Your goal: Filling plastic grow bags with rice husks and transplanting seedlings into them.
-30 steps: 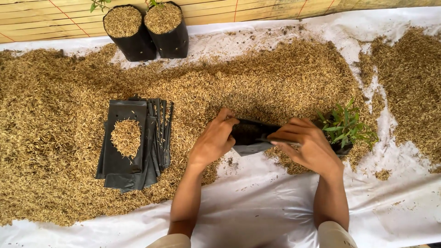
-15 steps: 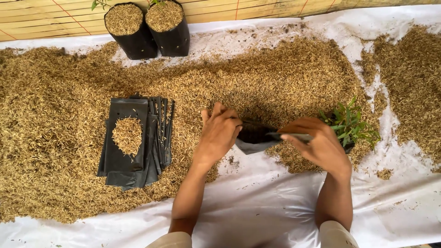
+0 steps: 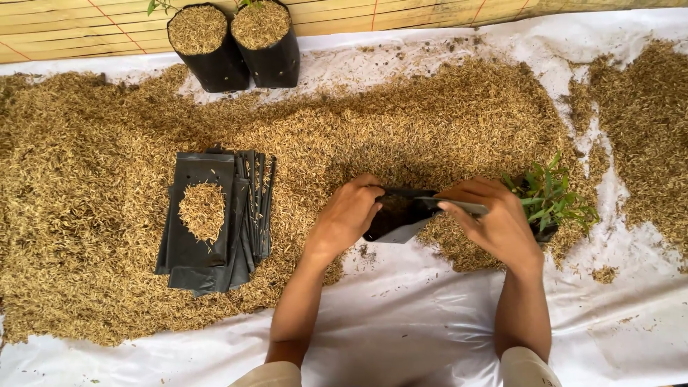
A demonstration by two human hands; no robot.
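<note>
Both hands, the left hand (image 3: 349, 215) and right hand (image 3: 494, 223), hold a black grow bag (image 3: 398, 215) open on the rice husks (image 3: 444, 122), so scooping husks in seems next.

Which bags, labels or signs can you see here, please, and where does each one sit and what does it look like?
Open black bag: centre, held by left hand and right hand; soft plastic.
Stack of flat black bags: left, on the husks; a heap of husks on top.
Two filled black bags: top left, upright, husks to the brim.
Labels, signs, screens: none visible.
</note>
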